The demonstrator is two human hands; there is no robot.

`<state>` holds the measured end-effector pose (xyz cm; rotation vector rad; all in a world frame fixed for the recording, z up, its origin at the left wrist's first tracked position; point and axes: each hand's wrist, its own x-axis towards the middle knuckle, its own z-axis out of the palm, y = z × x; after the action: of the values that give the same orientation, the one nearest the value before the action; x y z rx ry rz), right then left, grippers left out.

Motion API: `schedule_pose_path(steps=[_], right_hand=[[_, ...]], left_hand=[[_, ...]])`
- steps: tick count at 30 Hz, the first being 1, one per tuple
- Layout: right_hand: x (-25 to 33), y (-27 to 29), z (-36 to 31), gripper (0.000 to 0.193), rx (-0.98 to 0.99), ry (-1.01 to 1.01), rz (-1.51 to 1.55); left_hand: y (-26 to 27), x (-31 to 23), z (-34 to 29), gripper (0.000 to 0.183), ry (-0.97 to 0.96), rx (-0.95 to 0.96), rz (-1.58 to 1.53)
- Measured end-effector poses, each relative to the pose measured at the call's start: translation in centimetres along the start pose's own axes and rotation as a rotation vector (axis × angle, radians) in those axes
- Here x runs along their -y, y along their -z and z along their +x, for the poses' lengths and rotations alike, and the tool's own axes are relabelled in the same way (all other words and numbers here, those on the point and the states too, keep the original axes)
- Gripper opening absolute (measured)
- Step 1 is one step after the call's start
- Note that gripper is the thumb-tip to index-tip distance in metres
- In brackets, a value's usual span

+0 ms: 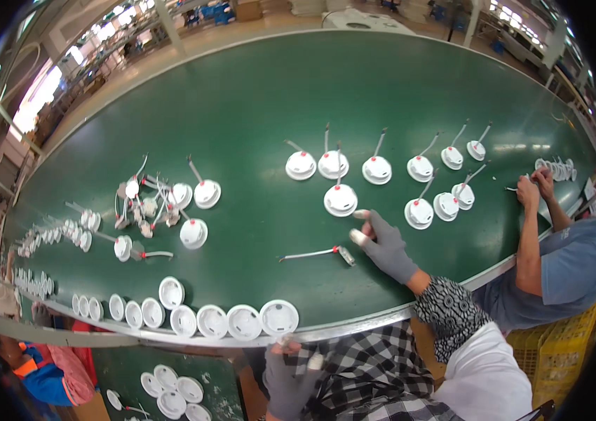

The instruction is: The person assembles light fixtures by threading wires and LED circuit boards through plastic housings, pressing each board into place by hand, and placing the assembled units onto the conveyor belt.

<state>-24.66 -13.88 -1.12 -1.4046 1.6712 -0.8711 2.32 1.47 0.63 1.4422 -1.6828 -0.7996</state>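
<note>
My right hand (389, 249), in a grey glove with white-tipped fingers, hovers over the green table with thumb and forefinger apart and nothing visible between them. Just beyond its fingertips lies a white round cap with a wire lead (341, 201). Left of that hand rests a loose wire lead (308, 255) with a red collar and a small pale block (345, 256) at its end. My left hand (291, 379), gloved alike, is down at the table's near edge, fingers apart, no object seen in it. Closest to it is an open white round cap (279, 319).
Open white caps (212, 321) line the front edge leftward. Several wired caps (376, 170) stand farther off. A tangled heap of leads (147, 205) lies left. On the right, a co-worker's hands (533, 186) handle parts. A yellow crate (557, 351) stands below the table.
</note>
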Motion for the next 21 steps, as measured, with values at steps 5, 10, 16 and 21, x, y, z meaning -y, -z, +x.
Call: schedule_pose_path(steps=[5, 10, 16, 21], right_hand=[[0.3, -1.2, -1.7, 0.075, -0.066, 0.306, -0.328], [1.1, -2.2, -1.2, 0.071, 0.095, 0.4, -0.445], [0.4, -2.4, -3.5, 0.031, -0.002, 0.518, -0.282], [3.6, 3.5, -10.4, 0.039, 0.366, 0.631, -0.341]], left_hand=[[0.9, 0.7, 0.5, 0.048, 0.043, -0.03, -0.063], [-0.2, -1.0, 1.2, 0.045, 0.008, 0.0, -0.02], [-1.5, -4.4, 4.0, 0.036, -0.34, -0.013, 0.247], [-0.8, -9.2, 6.0, 0.039, -0.554, 0.067, 0.492]])
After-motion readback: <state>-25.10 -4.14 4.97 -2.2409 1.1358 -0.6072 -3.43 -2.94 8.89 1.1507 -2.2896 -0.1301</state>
